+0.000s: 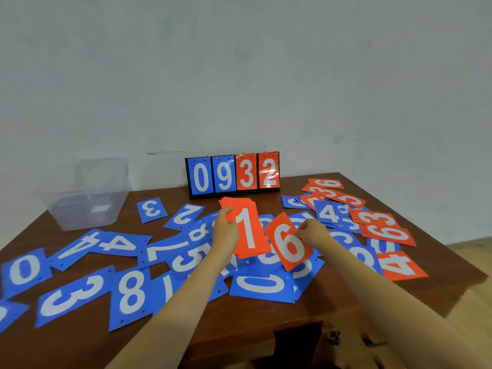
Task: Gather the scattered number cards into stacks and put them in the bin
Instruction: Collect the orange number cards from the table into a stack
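My left hand grips a stack of orange cards by its left edge, a white 1 on top, held over the middle of the table. My right hand pinches a single orange 6 card at its right edge, tilted, just right of the stack and overlapping its lower corner. Many blue number cards lie scattered over the left and centre of the brown table. More orange cards are spread at the right, mixed with blue ones. The clear plastic bin stands at the table's far left corner.
A small flip scoreboard reading 0 9 3 2 stands at the table's back edge against the pale wall. The table's right edge drops to a light wooden floor. A dark drawer front with a handle sits under the near edge.
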Tool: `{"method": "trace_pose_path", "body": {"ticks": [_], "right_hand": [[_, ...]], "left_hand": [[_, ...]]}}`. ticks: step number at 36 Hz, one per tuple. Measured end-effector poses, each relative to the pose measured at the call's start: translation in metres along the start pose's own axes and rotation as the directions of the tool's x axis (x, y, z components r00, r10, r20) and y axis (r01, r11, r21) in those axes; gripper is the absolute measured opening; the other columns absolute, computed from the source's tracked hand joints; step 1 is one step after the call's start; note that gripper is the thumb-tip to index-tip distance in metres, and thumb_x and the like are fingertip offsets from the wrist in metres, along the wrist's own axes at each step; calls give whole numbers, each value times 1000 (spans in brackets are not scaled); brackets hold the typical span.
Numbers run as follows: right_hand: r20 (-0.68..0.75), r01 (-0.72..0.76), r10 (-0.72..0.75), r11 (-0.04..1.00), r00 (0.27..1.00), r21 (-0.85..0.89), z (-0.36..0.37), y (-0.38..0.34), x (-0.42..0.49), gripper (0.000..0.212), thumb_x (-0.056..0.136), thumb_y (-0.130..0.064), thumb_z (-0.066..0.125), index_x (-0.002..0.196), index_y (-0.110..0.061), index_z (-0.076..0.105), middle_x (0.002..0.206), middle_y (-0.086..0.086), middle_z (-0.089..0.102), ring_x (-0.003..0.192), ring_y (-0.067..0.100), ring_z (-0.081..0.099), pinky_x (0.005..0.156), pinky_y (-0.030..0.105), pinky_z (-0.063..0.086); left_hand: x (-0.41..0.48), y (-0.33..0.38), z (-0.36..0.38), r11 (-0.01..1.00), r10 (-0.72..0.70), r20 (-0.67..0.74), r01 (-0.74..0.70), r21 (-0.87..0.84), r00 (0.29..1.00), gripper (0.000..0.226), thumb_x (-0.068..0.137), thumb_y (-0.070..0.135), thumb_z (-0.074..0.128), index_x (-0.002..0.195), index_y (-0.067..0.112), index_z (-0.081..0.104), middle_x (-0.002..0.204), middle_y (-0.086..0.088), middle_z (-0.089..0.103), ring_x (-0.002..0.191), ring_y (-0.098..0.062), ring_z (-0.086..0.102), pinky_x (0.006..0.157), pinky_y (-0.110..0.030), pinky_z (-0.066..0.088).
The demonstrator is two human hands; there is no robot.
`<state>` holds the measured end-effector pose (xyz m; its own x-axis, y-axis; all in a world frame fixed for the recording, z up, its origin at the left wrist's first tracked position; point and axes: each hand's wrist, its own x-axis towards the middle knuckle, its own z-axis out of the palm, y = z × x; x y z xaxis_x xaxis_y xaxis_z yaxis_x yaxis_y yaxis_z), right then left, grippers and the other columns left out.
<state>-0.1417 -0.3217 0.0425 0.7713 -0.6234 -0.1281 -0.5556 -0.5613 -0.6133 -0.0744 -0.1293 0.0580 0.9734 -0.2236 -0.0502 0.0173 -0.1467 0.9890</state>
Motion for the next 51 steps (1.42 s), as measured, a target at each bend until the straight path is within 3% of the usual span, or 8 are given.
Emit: {"method": "trace_pose_path", "body": {"ticks": [6, 14, 19, 24, 30, 40, 45, 51], "right_hand": [[-130, 67, -43, 981, 991, 181, -4, -10, -5, 15, 95, -20, 51, 90, -6, 53, 104, 23, 63, 96, 35, 62, 80, 41, 52], [-216, 182, -67, 796, 974, 577, -24, -26, -15, 15, 95, -27, 53, 95, -12, 52, 85, -2, 55, 76, 10, 53, 65, 25, 49], [-173, 137, -62, 876, 983, 462, -8, -17, -15, 24, 93, -31, 56, 82, -12, 46, 84, 6, 53, 78, 16, 50, 64, 25, 42], [-180, 152, -92, 921, 979, 359, -2, 3, -15, 25, 88, -28, 64, 79, -9, 51, 75, 3, 55, 74, 16, 52, 60, 22, 41], [-235, 158, -82, 933, 968, 324, -21, 36, -8, 25, 83, -28, 70, 70, -19, 51, 83, 4, 62, 78, 15, 58, 69, 28, 48], [-288, 44, 64, 934, 956, 354, -70, 130, 31, 14, 91, -16, 60, 100, -7, 58, 95, 8, 63, 85, 22, 60, 70, 28, 49], [-217, -207, 222, 974, 951, 91, -90, 174, 71, 65, 84, -36, 67, 136, -7, 40, 132, 15, 52, 114, 30, 55, 91, 39, 51], [-118, -298, 283, 944, 952, -139, -88, 186, 99, 103, 71, -65, 66, 147, -13, 21, 154, 14, 24, 140, 33, 27, 110, 49, 33]], "left_hand": [[-5, -5, 2, 999, -34, -5, 34, 35, 999, 43, 101, 6, 30, 138, 25, 40, 143, -8, 39, 88, -13, 48, 58, -22, 45], [-4, -7, 16, 997, -12, 32, 15, -77, 999, 39, 101, 10, 32, 137, 26, 38, 134, -6, 46, 98, -21, 56, 66, -31, 52], [-11, -4, 41, 981, -16, 128, 40, -189, 992, 35, 100, 17, 41, 132, 29, 41, 133, -4, 47, 110, -26, 56, 83, -43, 55], [-16, 0, 65, 990, 34, 178, -9, -138, 983, 45, 97, 9, 46, 138, 27, 37, 140, -5, 40, 112, -22, 50, 70, -28, 52], [-17, 1, 101, 998, 8, 282, 10, -63, 959, 44, 97, 5, 43, 129, 33, 37, 142, -9, 39, 116, -30, 52, 85, -47, 55], [-14, 7, 178, 992, -74, 373, 105, -64, 925, 39, 98, 4, 40, 125, 32, 45, 137, -8, 43, 100, -23, 55, 65, -34, 56], [2, 6, 202, 998, -49, 404, 61, -17, 914, 40, 98, 3, 39, 129, 29, 45, 142, -6, 39, 105, -21, 52, 63, -29, 54], [16, -4, 221, 993, -119, 384, 111, 41, 916, 38, 98, 6, 41, 122, 35, 46, 141, -7, 40, 112, -27, 55, 74, -39, 58]]}}
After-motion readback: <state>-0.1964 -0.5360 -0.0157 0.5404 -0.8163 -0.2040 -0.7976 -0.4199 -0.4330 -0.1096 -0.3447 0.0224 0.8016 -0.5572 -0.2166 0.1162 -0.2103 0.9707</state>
